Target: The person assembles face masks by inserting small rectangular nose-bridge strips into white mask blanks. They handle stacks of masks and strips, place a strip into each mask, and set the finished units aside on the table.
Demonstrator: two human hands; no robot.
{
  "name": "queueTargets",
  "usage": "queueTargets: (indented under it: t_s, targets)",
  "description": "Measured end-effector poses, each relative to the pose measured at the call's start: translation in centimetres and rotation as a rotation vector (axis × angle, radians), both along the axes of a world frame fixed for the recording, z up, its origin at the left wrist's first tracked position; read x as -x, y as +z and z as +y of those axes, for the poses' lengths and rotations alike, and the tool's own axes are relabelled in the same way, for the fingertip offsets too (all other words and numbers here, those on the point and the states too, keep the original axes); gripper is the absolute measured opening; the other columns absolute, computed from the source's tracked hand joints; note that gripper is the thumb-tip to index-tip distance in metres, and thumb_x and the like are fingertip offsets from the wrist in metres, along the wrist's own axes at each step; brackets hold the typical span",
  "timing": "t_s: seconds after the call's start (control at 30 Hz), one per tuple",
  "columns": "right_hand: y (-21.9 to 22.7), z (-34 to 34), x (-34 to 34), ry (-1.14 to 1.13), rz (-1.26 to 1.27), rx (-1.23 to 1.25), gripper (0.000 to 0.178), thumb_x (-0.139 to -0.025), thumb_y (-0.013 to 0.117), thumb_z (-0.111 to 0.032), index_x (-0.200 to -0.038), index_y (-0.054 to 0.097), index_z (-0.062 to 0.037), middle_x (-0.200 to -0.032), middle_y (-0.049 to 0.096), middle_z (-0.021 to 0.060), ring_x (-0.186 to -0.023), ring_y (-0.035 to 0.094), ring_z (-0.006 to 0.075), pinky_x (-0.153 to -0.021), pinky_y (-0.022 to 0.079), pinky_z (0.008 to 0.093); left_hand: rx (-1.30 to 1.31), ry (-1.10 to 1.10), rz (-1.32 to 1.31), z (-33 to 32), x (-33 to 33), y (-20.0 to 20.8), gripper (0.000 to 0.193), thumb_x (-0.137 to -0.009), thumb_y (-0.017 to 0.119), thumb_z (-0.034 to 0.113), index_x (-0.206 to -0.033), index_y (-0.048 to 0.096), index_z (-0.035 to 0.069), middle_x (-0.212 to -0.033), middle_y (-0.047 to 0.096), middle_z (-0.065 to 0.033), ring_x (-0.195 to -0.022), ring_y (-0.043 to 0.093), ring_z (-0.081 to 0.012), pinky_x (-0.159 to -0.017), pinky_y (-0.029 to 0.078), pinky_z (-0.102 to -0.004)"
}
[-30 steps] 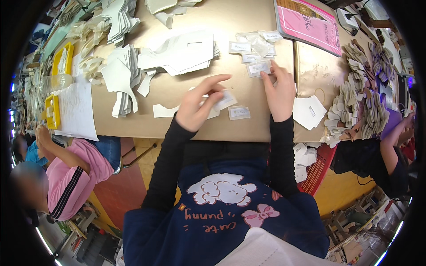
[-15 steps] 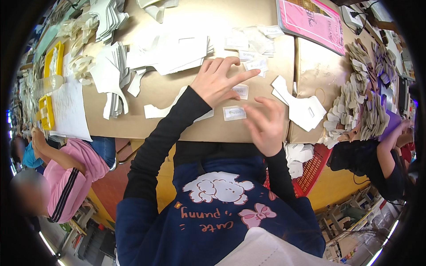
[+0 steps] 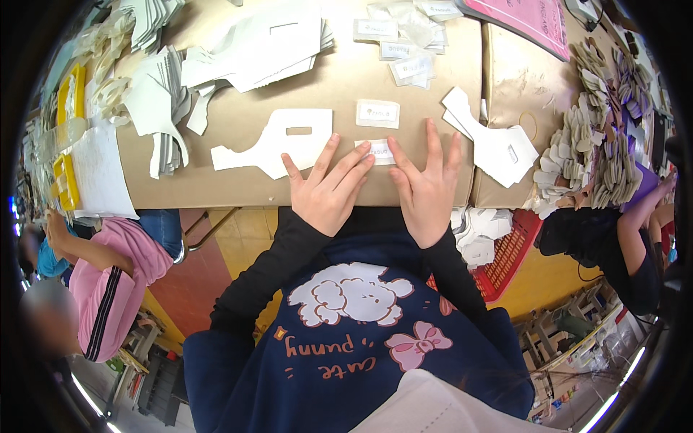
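A small white label (image 3: pixel 380 151) lies flat on the tan tabletop near its front edge. The fingertips of my left hand (image 3: pixel 323 191) reach its left side, fingers stretched out. My right hand (image 3: pixel 427 189) has its fingers spread, with the index fingertip at the label's right edge. Just beyond lies a second label (image 3: pixel 377 114) on a pale backing. Beside my left hand rests a white flat cut piece (image 3: pixel 303 148) with a rectangular slot. Similar slotted white pieces (image 3: pixel 503 155) lie to the right of my right hand.
Loose labels (image 3: pixel 413 67) are heaped toward the back. Stacks of white cut pieces (image 3: pixel 263 47) stand at the back left, yellow trays (image 3: pixel 67 184) farther left. Bundled grey-beige pieces (image 3: pixel 577 148) crowd the right. A red basket (image 3: pixel 514 254) is below the table edge; people sit on both sides.
My left hand has drawn back from near the label heap to the front label, uncovering the slotted white piece. My right hand now lies spread beside that label. The view has shifted slightly.
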State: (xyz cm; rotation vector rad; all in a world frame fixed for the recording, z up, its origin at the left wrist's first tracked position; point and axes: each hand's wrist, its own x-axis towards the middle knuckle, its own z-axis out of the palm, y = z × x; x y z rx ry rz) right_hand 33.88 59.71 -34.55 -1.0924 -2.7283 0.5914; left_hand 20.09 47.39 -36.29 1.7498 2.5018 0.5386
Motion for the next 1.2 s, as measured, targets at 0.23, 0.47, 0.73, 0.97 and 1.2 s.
queueTargets:
  t_s: [0.23, 0.47, 0.73, 0.97, 1.2]
  targets:
    - [-0.4, 0.2, -1.1, 0.06, 0.065, -0.021, 0.047, -0.089, 0.068, -0.038, -0.135, 0.062, -0.0334, -0.158, 0.032, 0.0097, -0.143, 0.022, 0.0492, -0.113, 0.026, 0.0605, 0.004, -0.004, -0.056, 0.1, 0.2, 0.2, 0.012, -0.092, 0.067, 0.021, -0.104, 0.068, 0.02, -0.131, 0.064, 0.0137, -0.143, 0.041, -0.022, -0.113, -0.015, -0.0675]
    - [-0.2, -0.8, -1.5, 0.105, 0.074, -0.044, 0.046, -0.085, 0.074, -0.031, -0.13, 0.066, -0.0295, -0.154, 0.039, 0.0096, -0.142, 0.026, 0.0458, -0.11, 0.03, 0.0602, 0.002, -0.027, 0.003, 0.0, 0.7, -0.2, 0.021, -0.091, 0.068, 0.026, -0.111, 0.066, 0.021, -0.135, 0.06, 0.0148, -0.143, 0.04, -0.0187, -0.111, -0.01, -0.0725]
    - [-0.1, 0.1, -0.4, 0.136, 0.156, -0.092, 0.048, -0.084, 0.073, -0.034, -0.13, 0.066, -0.0242, -0.153, 0.043, 0.0066, -0.142, 0.029, 0.044, -0.112, 0.028, 0.0599, 0.05, 0.012, 0.013, -0.2, 0.2, -0.1, 0.044, -0.093, 0.066, 0.03, -0.136, 0.059, 0.027, -0.14, 0.057, 0.014, -0.144, 0.039, -0.0209, -0.111, -0.016, -0.0698]
    - [0.0, -1.3, -0.7, 0.134, -0.013, -0.163, 0.054, -0.084, 0.073, -0.035, -0.135, 0.061, -0.0206, -0.154, 0.043, 0.0048, -0.142, 0.032, 0.0401, -0.113, 0.029, 0.0568, 0.063, 0.13, 0.0, 0.0, -1.9, 0.2, 0.044, -0.097, 0.06, 0.027, -0.141, 0.055, 0.024, -0.144, 0.054, 0.011, -0.146, 0.034, -0.0272, -0.111, -0.015, -0.0696]
    - [-0.9, 0.1, -0.3, -0.106, 0.396, 0.066, 0.033, -0.083, 0.076, -0.017, -0.115, 0.072, -0.0118, -0.123, 0.058, 0.012, -0.119, 0.049, 0.0339, -0.098, 0.041, 0.0442, -0.099, 0.183, -0.129, 1.2, 0.3, -0.6, 0.041, -0.093, 0.066, 0.025, -0.132, 0.062, 0.013, -0.147, 0.051, -0.0033, -0.147, 0.032, -0.0326, -0.116, 0.009, -0.0665]
